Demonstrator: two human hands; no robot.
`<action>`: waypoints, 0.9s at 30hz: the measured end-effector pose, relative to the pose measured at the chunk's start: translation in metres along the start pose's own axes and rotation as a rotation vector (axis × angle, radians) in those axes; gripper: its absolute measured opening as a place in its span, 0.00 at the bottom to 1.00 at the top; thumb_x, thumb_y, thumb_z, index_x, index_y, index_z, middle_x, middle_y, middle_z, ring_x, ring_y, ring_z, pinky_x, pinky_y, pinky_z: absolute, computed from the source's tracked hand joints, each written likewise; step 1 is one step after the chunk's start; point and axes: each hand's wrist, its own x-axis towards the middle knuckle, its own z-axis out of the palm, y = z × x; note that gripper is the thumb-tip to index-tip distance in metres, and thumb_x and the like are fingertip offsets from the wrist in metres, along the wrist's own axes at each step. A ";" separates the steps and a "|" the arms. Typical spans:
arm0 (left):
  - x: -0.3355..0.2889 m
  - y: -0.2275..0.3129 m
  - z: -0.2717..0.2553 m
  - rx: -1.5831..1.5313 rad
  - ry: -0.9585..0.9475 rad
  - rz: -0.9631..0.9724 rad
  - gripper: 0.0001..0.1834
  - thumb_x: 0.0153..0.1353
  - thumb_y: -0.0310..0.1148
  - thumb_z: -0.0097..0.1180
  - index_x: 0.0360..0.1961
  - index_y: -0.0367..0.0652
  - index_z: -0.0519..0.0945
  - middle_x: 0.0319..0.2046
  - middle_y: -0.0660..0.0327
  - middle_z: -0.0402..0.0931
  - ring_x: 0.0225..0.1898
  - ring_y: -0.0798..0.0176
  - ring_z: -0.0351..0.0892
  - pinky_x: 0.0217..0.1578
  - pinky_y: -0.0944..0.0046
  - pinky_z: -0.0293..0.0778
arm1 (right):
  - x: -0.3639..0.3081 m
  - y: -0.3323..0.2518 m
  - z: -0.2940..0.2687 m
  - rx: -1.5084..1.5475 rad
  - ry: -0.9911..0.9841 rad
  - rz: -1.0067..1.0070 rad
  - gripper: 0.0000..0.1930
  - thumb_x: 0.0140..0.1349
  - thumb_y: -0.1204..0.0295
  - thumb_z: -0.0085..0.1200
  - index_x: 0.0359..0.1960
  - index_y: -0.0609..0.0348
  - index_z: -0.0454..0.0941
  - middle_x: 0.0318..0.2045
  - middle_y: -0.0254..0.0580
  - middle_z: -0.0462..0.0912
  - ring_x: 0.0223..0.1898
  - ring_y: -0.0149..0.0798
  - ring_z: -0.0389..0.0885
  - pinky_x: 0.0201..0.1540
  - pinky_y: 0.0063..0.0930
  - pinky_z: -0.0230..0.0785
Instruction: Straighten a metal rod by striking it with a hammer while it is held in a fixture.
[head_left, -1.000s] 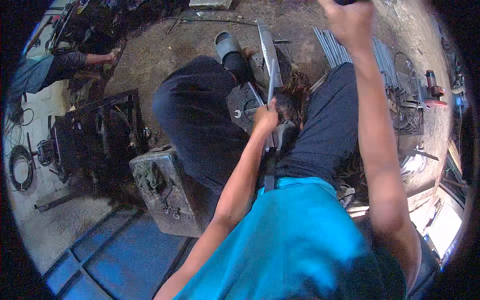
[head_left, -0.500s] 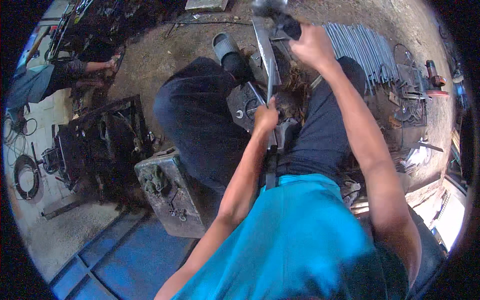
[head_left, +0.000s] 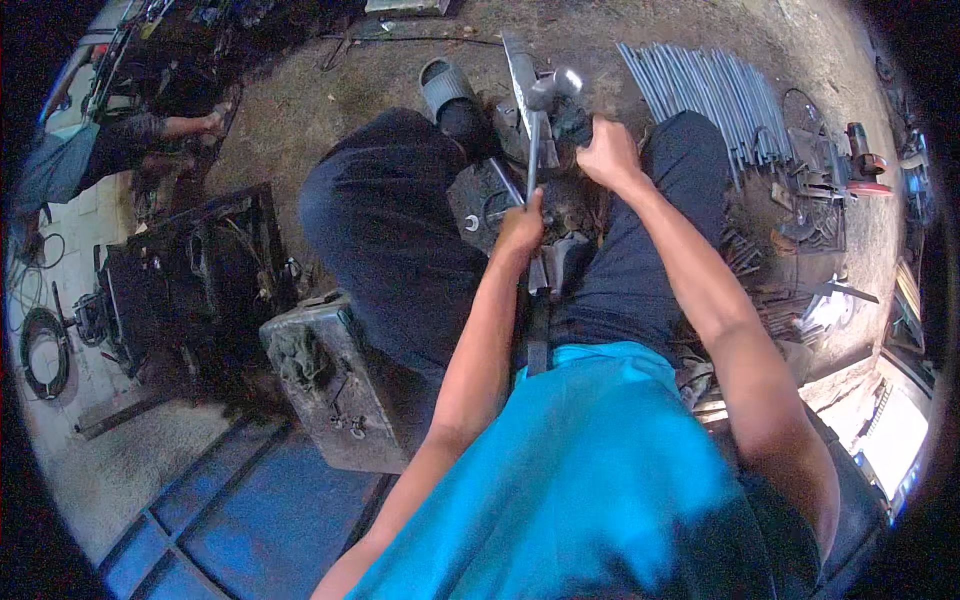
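My right hand [head_left: 610,155] is closed around the dark handle of a hammer [head_left: 555,88]. The hammer's shiny head is at the upper end of a thin metal rod [head_left: 534,150]; whether they touch I cannot tell. Between my knees, my left hand [head_left: 521,228] wraps round that rod and keeps it nearly upright in the picture. Just beyond the rod lies a flat, pale metal strip [head_left: 518,68] with a pointed far end. Left of my left hand, a small open-ended wrench [head_left: 472,222] rests on a dark surface.
A row of grey metal rods [head_left: 700,105] lies at the right, with an angle grinder [head_left: 866,160] past it. Left of my leg stands a metal box [head_left: 335,390] with small parts on top. Another person [head_left: 70,165] is at the far left, near a cable coil [head_left: 45,350].
My right hand has brought the hammer down toward me, its head now at the rod's upper end. My left hand keeps its grip on the rod. The view has shifted slightly.
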 end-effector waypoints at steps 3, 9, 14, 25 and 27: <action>-0.001 0.004 0.006 0.002 0.010 -0.054 0.36 0.65 0.62 0.41 0.27 0.34 0.78 0.24 0.53 0.76 0.26 0.54 0.75 0.28 0.54 0.70 | 0.026 -0.010 -0.044 0.148 0.300 -0.103 0.17 0.46 0.67 0.60 0.33 0.69 0.78 0.26 0.63 0.80 0.32 0.61 0.81 0.37 0.49 0.73; 0.010 -0.021 0.002 -0.322 -0.162 -0.118 0.31 0.66 0.59 0.44 0.20 0.41 0.73 0.17 0.62 0.68 0.18 0.65 0.66 0.19 0.58 0.61 | 0.033 -0.097 -0.159 0.804 0.976 -0.305 0.09 0.50 0.74 0.56 0.19 0.64 0.70 0.13 0.39 0.72 0.14 0.36 0.69 0.19 0.35 0.62; 0.000 0.000 0.007 -0.161 -0.095 -0.170 0.30 0.66 0.59 0.43 0.21 0.43 0.73 0.17 0.64 0.67 0.18 0.65 0.64 0.19 0.59 0.57 | 0.017 -0.050 -0.112 0.257 0.839 -0.555 0.10 0.50 0.66 0.62 0.32 0.56 0.80 0.25 0.52 0.82 0.27 0.54 0.81 0.32 0.42 0.72; -0.007 0.007 0.008 -0.008 0.022 0.030 0.38 0.66 0.61 0.41 0.37 0.28 0.80 0.30 0.46 0.79 0.33 0.52 0.77 0.41 0.53 0.71 | 0.023 -0.021 -0.111 0.379 0.323 -0.049 0.16 0.43 0.66 0.59 0.30 0.67 0.79 0.23 0.61 0.80 0.30 0.61 0.81 0.37 0.47 0.73; -0.002 -0.008 0.003 -0.084 0.064 -0.012 0.34 0.66 0.59 0.43 0.28 0.32 0.77 0.21 0.54 0.73 0.23 0.58 0.72 0.29 0.53 0.69 | 0.028 -0.041 -0.143 0.487 0.384 -0.082 0.09 0.48 0.68 0.57 0.24 0.63 0.76 0.17 0.48 0.77 0.20 0.48 0.77 0.28 0.41 0.69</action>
